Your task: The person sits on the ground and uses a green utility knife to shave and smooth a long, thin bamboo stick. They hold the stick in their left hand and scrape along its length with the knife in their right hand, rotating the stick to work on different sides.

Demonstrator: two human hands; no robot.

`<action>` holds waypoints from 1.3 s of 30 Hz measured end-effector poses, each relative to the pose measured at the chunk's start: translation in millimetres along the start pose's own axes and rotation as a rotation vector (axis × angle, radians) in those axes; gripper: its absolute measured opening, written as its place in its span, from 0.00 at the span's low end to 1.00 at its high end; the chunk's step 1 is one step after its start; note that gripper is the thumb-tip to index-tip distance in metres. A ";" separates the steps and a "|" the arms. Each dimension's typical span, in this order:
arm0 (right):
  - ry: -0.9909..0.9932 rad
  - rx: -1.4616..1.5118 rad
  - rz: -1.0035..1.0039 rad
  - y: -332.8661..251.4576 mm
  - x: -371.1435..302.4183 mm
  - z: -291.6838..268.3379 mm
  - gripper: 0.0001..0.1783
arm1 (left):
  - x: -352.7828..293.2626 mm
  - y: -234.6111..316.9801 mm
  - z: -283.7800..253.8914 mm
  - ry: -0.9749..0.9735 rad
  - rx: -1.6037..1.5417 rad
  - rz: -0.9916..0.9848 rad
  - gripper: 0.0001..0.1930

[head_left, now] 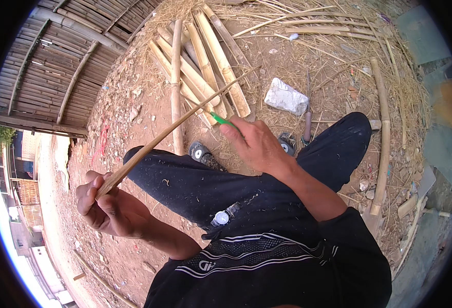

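A long, slender bamboo strip (159,137) slants from the lower left up toward the split bamboo ahead. My left hand (114,205) closes its fingers and thumb round the near, thicker end. In my right hand (262,146) is a green knife (226,123), its front end close below the strip's middle. Whether the blade touches the strip I cannot tell. Past the strip, split bamboo pieces (223,61) lean in a pile over a round bamboo pole (176,82).
Beyond my right knee lies a whitish block (286,96), with a wooden-handled blade (307,126) beside it. A bamboo pole (382,138) lies at right. Shavings and thin strips (328,31) litter the ground. A bamboo wall (51,66) stands at upper left. A wristwatch (221,218) rests on my lap.
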State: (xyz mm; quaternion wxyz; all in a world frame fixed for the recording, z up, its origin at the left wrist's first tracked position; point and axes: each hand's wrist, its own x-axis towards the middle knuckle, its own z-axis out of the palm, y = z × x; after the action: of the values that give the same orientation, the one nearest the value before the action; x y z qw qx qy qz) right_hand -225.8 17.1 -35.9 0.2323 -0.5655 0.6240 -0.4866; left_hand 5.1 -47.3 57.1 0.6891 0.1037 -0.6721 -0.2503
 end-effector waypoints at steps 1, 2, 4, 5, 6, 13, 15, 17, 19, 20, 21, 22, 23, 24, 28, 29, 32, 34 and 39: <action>0.001 -0.026 0.016 8.0 4.9 5.3 0.30 | 1.9 -0.2 -2.7 -0.047 -0.016 0.013 0.11; 0.005 -0.054 0.031 24.9 13.3 13.4 0.30 | 4.6 -1.0 -4.5 -0.092 -0.034 0.029 0.11; -0.012 -0.121 0.043 29.6 20.5 20.7 0.31 | 5.2 -3.0 -7.7 -0.043 -0.020 -0.007 0.11; -0.024 -0.150 0.069 22.1 24.9 22.6 0.31 | 4.7 -3.1 -9.5 -0.012 -0.003 -0.027 0.11; -0.034 -0.182 0.105 13.5 26.7 23.8 0.31 | 4.8 -7.3 -8.2 0.122 0.074 -0.032 0.12; -0.122 -0.242 0.402 63.0 25.0 15.0 0.32 | 2.9 -13.6 -14.9 -0.020 -0.057 0.033 0.11; -0.092 -0.339 0.426 101.1 26.6 8.7 0.35 | 5.6 -11.6 -14.6 -0.089 -0.074 0.031 0.12; -0.095 -0.301 0.416 98.7 19.8 5.8 0.35 | 2.8 -8.2 -11.4 -0.087 -0.071 0.030 0.12; -0.133 -0.244 0.345 61.0 7.6 5.9 0.34 | 1.3 -12.5 -15.1 -0.079 -0.058 -0.002 0.12; -0.138 -0.217 0.301 43.9 3.6 7.0 0.34 | 5.1 -11.5 -14.1 -0.092 -0.066 0.006 0.12; -0.148 -0.186 0.267 33.8 -0.5 7.4 0.34 | 6.4 -11.0 -15.1 -0.108 -0.071 0.001 0.12; -0.149 -0.203 0.278 29.4 -0.4 3.2 0.33 | 7.4 -12.7 -15.7 -0.104 -0.048 -0.005 0.11; -0.150 -0.219 0.284 25.9 0.0 -2.0 0.32 | 8.7 -12.8 -16.4 -0.100 -0.051 -0.009 0.11; -0.151 -0.234 0.289 26.1 -0.4 -5.8 0.31 | 9.0 -12.9 -17.3 -0.095 -0.054 -0.013 0.11; -0.072 -0.295 0.355 62.9 -12.5 -14.2 0.29 | 7.6 -13.5 -15.1 -0.075 -0.041 -0.010 0.11; -0.047 -0.231 0.342 52.1 -13.7 -17.4 0.29 | 6.1 -11.7 -13.3 -0.110 -0.059 0.004 0.12; -0.039 0.013 0.121 6.0 -22.0 -18.0 0.26 | -7.1 -4.0 -5.5 -0.207 -0.062 0.053 0.13; -0.040 0.074 -0.134 -10.6 -31.7 -8.6 0.21 | -9.3 -1.1 3.4 -0.283 -0.034 0.130 0.13; 0.037 0.064 -0.171 -4.5 -43.3 15.5 0.19 | -11.3 -1.9 3.2 -0.411 -0.078 0.202 0.12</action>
State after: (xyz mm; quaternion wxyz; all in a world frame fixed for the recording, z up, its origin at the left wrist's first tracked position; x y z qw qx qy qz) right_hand -199.7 52.6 -49.8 0.1963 -0.5999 0.5617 -0.5349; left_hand 1.9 -42.8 46.6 0.5626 -0.0439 -0.7953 -0.2216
